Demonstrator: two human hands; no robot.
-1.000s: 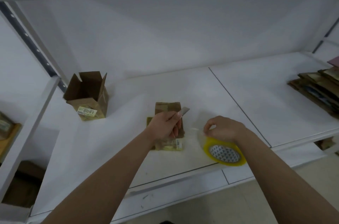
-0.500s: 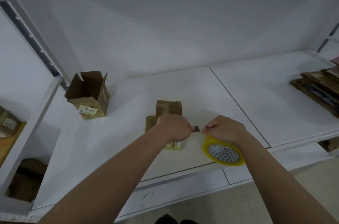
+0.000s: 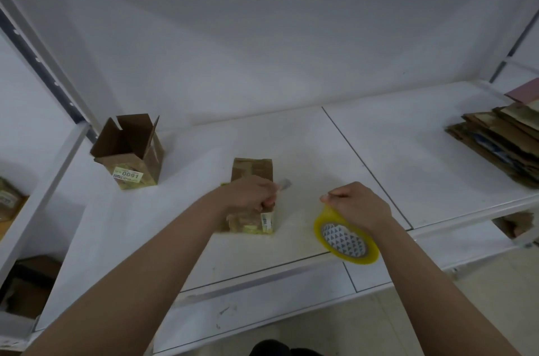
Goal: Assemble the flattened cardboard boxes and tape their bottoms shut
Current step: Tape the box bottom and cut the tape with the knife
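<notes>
Cardboard boxes and tape on a white shelf

A small brown cardboard box [image 3: 252, 172] lies on its side at the middle of the shelf, yellowish tape and a white label on its near end. To its left, well apart, an assembled brown cardboard box with a "0091" label [image 3: 130, 151] stands upright, top flaps open. A yellow roll of clear tape [image 3: 346, 237] is tilted at the shelf's front edge. A stack of flattened cardboard boxes [image 3: 501, 141] lies far right.

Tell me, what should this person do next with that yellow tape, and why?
Probably press the loose tape end down onto the box. The left hand pinches that end at the box's edge, and the right hand holds the tape roll off to the side.
</notes>
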